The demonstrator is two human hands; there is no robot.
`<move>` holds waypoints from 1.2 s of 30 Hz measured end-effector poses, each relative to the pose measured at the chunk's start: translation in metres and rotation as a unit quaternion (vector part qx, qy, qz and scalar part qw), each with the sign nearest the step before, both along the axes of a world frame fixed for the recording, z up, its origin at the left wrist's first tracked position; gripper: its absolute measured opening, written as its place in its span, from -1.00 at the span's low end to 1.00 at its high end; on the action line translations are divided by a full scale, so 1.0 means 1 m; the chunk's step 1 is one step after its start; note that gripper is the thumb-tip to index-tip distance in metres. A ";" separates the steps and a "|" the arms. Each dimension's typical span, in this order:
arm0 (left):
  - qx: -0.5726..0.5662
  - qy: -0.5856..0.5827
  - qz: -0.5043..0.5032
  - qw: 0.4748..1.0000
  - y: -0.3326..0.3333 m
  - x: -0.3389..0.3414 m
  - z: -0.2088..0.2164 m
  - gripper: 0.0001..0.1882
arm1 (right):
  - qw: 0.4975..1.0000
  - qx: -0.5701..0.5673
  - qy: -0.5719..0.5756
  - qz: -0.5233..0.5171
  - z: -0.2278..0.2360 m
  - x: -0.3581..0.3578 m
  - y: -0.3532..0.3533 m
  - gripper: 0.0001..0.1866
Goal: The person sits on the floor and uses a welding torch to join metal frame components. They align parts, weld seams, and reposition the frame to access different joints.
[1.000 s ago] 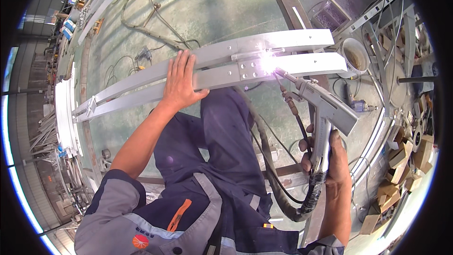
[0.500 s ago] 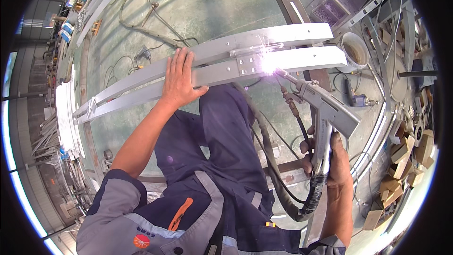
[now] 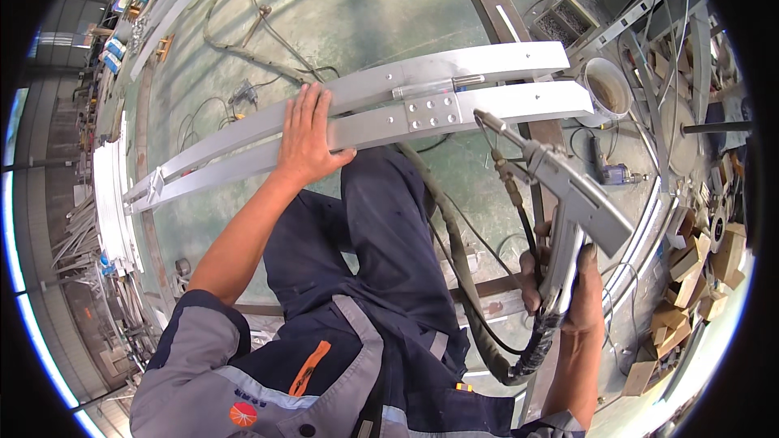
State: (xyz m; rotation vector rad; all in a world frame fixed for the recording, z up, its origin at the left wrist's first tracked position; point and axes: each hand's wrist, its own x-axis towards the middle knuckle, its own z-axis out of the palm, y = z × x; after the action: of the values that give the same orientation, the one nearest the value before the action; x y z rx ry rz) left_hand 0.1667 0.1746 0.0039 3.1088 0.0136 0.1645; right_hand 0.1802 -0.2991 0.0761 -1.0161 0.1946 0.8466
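My left hand lies flat with fingers extended over the two long silver metal bars, which run side by side across my knees. In my right hand is a handheld laser welding gun, my fingers wrapped round its grip. Its nozzle tip sits by the nearer bar, just right of a small plate with several round holes. No arc or sparks show at the tip. A thin metal rod lies in the gap between the bars. A thick cable hangs from the gun's grip.
Beyond the bars' right ends stands a white bucket. A power drill lies on the floor near it. Cardboard boxes are heaped at the right. Hoses snake over the floor ahead, and a brown steel beam runs away from me.
The bright arc and sparks at the nozzle have gone out. My right hand has drawn the gun slightly right, off the seam. My left hand has stayed in place.
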 end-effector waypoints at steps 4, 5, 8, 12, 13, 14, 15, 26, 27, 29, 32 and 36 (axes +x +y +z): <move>0.006 0.010 0.006 1.000 0.003 -0.004 -0.002 0.21 | 0.999 0.014 0.042 0.000 -0.004 0.021 0.013 -0.11; 0.007 0.008 0.006 1.000 0.003 -0.003 -0.003 0.21 | 0.999 0.015 0.050 -0.006 -0.005 0.024 0.016 -0.12; 0.007 0.000 0.002 1.000 0.003 -0.003 -0.002 0.23 | 0.998 0.019 0.060 -0.009 -0.011 0.031 0.021 -0.13; 0.004 0.000 0.002 1.000 0.001 -0.003 -0.002 0.23 | 0.998 0.025 0.062 -0.006 -0.013 0.034 0.024 -0.13; 0.004 0.002 0.004 1.000 0.001 -0.004 -0.001 0.23 | 0.998 0.028 0.063 -0.002 -0.014 0.035 0.025 -0.13; 0.004 0.005 0.006 1.000 0.001 -0.005 0.000 0.23 | 0.997 0.031 0.064 0.002 -0.015 0.035 0.026 -0.13; 0.003 0.006 0.008 1.000 0.000 -0.005 0.000 0.23 | 0.997 0.033 0.065 0.004 -0.015 0.036 0.026 -0.13; 0.007 0.003 0.005 1.000 0.000 -0.004 -0.001 0.24 | 0.998 0.017 0.057 0.020 -0.012 0.036 0.027 -0.18; 0.007 0.003 0.005 1.000 0.000 -0.004 -0.001 0.24 | 0.998 0.013 0.051 0.021 -0.011 0.036 0.028 -0.18; 0.003 0.010 0.007 1.000 0.001 -0.003 -0.001 0.23 | 0.999 0.000 0.041 0.019 -0.010 0.036 0.028 -0.18; 0.002 0.010 0.007 1.000 0.002 -0.005 -0.001 0.23 | 0.999 -0.008 0.040 0.017 -0.012 0.034 0.029 -0.17; -0.002 0.008 0.005 1.000 0.000 -0.003 -0.002 0.22 | 0.999 -0.011 0.035 0.026 -0.007 0.035 0.027 -0.16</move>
State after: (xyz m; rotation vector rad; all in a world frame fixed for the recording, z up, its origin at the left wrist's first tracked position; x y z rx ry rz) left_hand 0.1642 0.1742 0.0022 3.1071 0.0310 0.1406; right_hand 0.2148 -0.2725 0.0689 -1.0168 0.2389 0.9294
